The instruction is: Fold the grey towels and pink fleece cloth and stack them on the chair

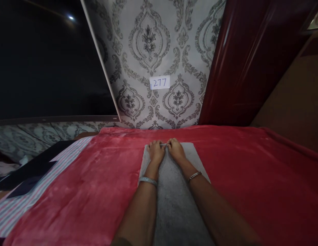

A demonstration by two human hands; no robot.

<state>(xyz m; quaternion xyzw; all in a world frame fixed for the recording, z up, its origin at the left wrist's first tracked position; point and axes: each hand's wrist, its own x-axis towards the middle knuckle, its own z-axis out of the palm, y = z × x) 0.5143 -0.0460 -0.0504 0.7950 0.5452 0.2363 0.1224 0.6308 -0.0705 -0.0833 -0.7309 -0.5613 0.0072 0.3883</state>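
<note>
A long grey towel (pixel 174 208) lies lengthwise before me on a red blanket (pixel 92 191), running from the bottom of the view to its far end. At that far edge, my left hand (pixel 156 151) is closed, its thumb and fingers pinching the cloth. Close beside it, my right hand (pixel 175 150) pinches the same edge, slightly to the right of the middle. A small fold shows between the two hands. My fingertips are partly hidden, and my forearms cover parts of the towel's sides.
A large dark screen (pixel 51 61) stands at the back left. Behind the blanket is a patterned wall (pixel 148 37) with a paper label (pixel 159 82) reading 277. A dark red glossy panel (pixel 238 68) rises at right. Striped cloth (pixel 41 181) lies at left.
</note>
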